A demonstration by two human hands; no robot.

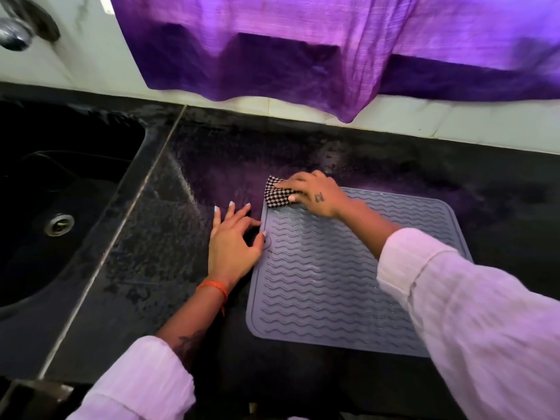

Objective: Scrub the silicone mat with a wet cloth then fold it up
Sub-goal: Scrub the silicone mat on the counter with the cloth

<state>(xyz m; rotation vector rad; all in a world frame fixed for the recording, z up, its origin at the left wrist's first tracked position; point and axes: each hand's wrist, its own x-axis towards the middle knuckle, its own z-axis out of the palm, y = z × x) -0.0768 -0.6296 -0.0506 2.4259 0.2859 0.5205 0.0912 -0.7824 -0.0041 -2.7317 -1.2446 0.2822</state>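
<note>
A grey silicone mat point(327, 286) with wavy ridges lies flat on the black counter point(157, 256). My right hand point(315, 192) presses a black-and-white checked cloth point(277, 194) onto the mat's far left corner, fingers over the cloth and thumb beside it. My left hand point(233, 237) rests on the counter at the mat's left edge, fingers spread, thumb tip touching the mat's rim. My right forearm crosses over the mat's right side and hides part of it.
A black sink point(60, 183) with a metal drain point(59, 224) is set into the counter at the left. A chrome tap point(15, 34) shows at the top left. A purple curtain point(333, 56) hangs above the white back ledge point(454, 122).
</note>
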